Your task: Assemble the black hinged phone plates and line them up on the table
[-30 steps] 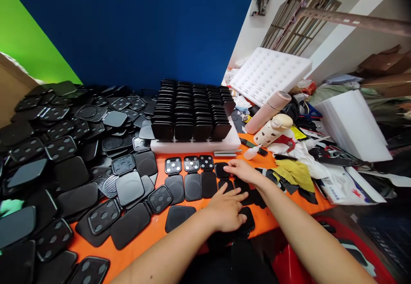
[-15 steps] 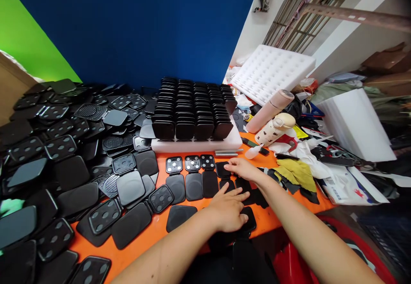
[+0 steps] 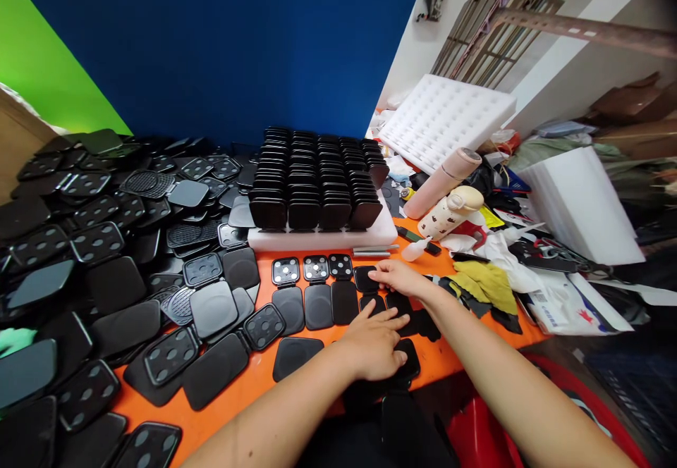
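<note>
My left hand (image 3: 374, 345) lies with its fingers spread over black hinged cases near the table's front edge. Its thumb rests by a black panel (image 3: 407, 359). The panels under the palm are hidden. Thumb and forefinger of my right hand (image 3: 398, 276) pinch the right edge of a small black hinged case (image 3: 364, 279), just beyond the left fingertips. To its left stand several opened cases in a row, among them one with a dotted inner face (image 3: 340, 266) and a plain black panel (image 3: 345, 303). One more panel (image 3: 297, 359) lies alone nearer to me.
Black hinged cases (image 3: 116, 278) are heaped across the left. Behind the row, a white foam tray (image 3: 322, 239) holds upright black panels (image 3: 320, 179). On the right are a pink bottle (image 3: 441, 182), a cream bottle (image 3: 449, 214), a squeeze bottle (image 3: 416, 249) and a yellow cloth (image 3: 484, 285).
The whole view has shifted very slightly. Both hands stay in place, the right one still at the edge of the small black case.
</note>
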Demonstrator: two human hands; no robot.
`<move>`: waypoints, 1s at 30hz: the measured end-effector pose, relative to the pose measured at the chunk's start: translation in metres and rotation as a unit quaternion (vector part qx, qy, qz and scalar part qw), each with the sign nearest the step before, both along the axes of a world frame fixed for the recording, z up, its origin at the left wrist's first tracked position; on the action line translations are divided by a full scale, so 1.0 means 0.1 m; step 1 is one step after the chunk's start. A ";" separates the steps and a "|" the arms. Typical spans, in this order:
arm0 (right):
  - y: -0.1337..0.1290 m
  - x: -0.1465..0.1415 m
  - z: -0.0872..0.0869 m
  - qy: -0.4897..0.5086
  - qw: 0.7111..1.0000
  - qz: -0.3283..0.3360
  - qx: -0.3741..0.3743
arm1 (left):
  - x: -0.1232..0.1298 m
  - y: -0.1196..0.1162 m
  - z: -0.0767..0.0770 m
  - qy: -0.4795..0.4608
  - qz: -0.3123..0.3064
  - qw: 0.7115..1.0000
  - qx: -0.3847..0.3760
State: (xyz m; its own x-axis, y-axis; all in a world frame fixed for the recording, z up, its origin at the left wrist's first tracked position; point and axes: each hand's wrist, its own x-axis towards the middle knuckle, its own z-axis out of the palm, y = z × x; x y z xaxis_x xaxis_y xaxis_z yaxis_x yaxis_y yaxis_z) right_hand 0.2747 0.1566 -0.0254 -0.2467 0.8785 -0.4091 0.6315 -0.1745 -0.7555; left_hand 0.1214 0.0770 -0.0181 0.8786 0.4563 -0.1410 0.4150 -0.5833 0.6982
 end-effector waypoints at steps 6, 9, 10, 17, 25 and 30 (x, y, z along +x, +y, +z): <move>-0.02 -0.04 0.02 -0.038 0.999 0.004 0.029 | 0.00 0.00 0.00 0.003 -0.001 1.000 0.002; -0.01 -0.06 0.03 -0.081 0.996 0.005 0.047 | 0.01 0.00 0.00 0.005 0.000 1.000 0.002; 0.00 -0.06 0.03 -0.096 0.994 0.008 0.052 | 0.01 0.00 0.00 0.005 0.000 1.000 0.002; 0.05 -0.09 0.01 -0.199 0.977 0.043 0.060 | 0.00 -0.01 -0.01 0.003 0.001 1.000 0.006; 0.07 -0.18 0.12 -0.297 0.948 0.056 0.098 | 0.00 -0.01 -0.04 0.000 -0.001 1.000 0.009; 0.04 -0.19 0.24 -0.350 0.926 0.041 0.135 | 0.00 -0.01 -0.03 0.003 -0.005 1.000 0.011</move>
